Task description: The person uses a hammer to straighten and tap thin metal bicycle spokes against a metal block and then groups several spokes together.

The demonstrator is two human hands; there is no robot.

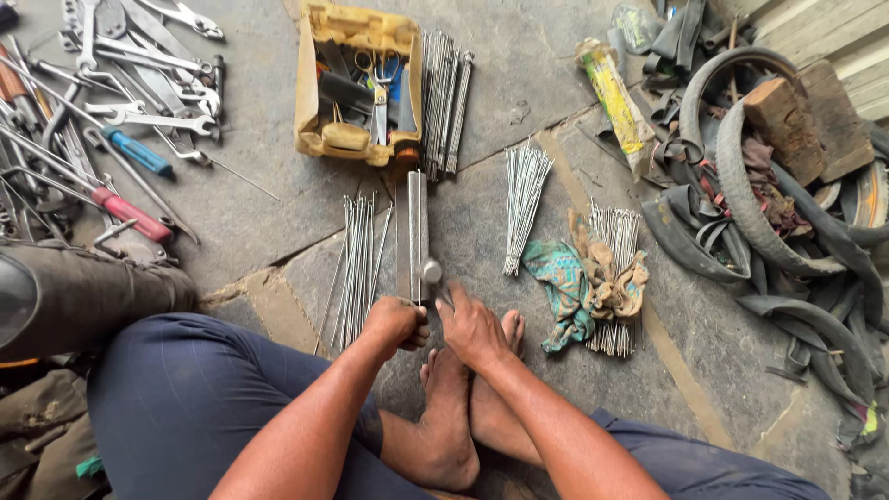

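A long flat metal bar [417, 222] lies on the stone floor, pointing away from me, with a small round metal piece [431, 271] at its near end. My left hand [395, 321] is closed around the bar's near end. My right hand [471, 326] rests beside it, fingers bent toward the round piece; whether it grips anything is hidden. My bare feet [454, 407] sit just under both hands. A bundle of thin metal spokes [357, 268] lies left of the bar.
More spoke bundles [524, 204] lie ahead. Others rest on crumpled rags [593, 282]. A yellow box [356, 83] holds scissors and tools. Wrenches and screwdrivers [120, 120] spread at far left. Old tyres and tubes [787, 204] pile up at right.
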